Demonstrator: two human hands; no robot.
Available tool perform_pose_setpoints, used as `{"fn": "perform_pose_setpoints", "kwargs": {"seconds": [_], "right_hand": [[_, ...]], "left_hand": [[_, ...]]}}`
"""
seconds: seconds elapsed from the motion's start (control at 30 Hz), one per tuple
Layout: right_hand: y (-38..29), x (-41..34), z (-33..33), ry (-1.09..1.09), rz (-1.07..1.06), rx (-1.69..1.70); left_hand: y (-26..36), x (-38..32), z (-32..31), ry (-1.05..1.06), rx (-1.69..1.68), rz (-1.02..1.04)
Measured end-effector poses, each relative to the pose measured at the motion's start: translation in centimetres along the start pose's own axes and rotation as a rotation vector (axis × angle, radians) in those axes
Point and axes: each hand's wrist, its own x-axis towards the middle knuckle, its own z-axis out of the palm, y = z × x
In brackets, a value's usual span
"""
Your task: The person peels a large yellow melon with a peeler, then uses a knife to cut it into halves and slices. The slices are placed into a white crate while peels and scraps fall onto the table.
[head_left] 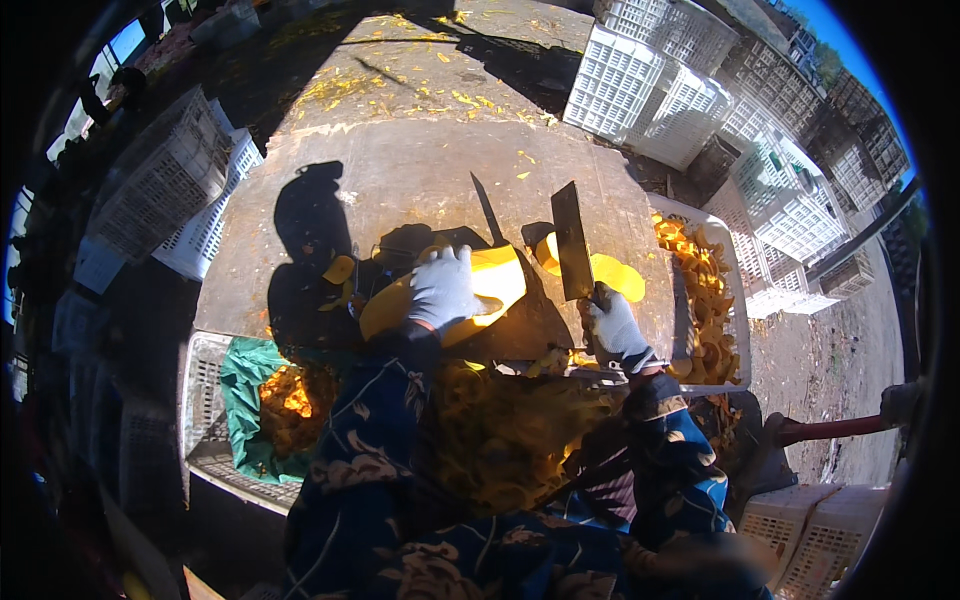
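My left hand [444, 289], in a white glove, presses down on a large yellow-orange piece of squash or pumpkin [501, 276] on the wooden board [442, 176]. In my right hand [616, 328], also gloved, is the handle of a broad cleaver [572, 244]. Its blade stands raised, apart from the large piece. Beyond the blade lies a cut yellow slice [619, 277], with another chunk [549, 253] beside it. Smaller yellow pieces [339, 270] lie left of my left hand, partly in my shadow.
A white crate [739, 300] of cut yellow pieces adjoins the board's right side. At the front left stands a crate [202, 382] lined with green plastic, holding orange pulp. Yellow scraps [510, 442] lie below the board. Stacked white crates [611, 82] rise at back right, others [169, 172] at left.
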Motion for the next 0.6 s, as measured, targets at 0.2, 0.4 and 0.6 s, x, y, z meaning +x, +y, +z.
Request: {"fn": "perform_pose_setpoints", "kwargs": {"seconds": [0.2, 0.4, 0.6], "right_hand": [[-9.1, 0.1, 0.2, 0.047, 0.134, 0.073], [-8.4, -1.3, 3.7, -0.107, 0.095, -0.052], [-8.0, -1.8, 4.3, -0.104, 0.111, -0.043]], "left_hand": [[-0.2, 0.0, 0.8, 0.046, 0.056, 0.026], [0.1, -0.6, 0.3, 0.048, 0.084, -0.002], [0.0, -0.6, 0.3, 0.033, 0.075, 0.007]]}}
